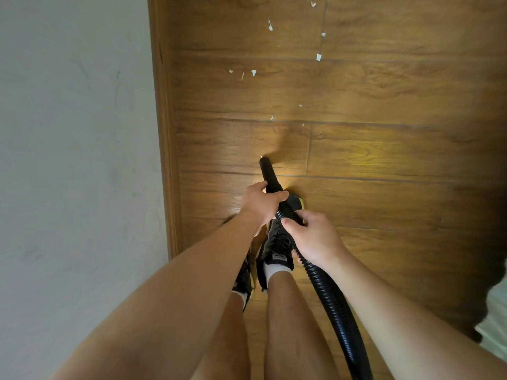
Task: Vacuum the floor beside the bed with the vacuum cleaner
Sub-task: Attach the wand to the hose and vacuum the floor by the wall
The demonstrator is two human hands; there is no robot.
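On the floor by the wall, the left hand is gripping the nozzle and the right hand is clasping the hose, mid-sweep. Next it needs pushing ahead to the scraps; the bed is perhaps at right.

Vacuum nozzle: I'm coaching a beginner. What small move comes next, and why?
Probably slide the nozzle forward along the floor. The left hand grips the nozzle, the right hand the hose, and white scraps lie just ahead of its tip.
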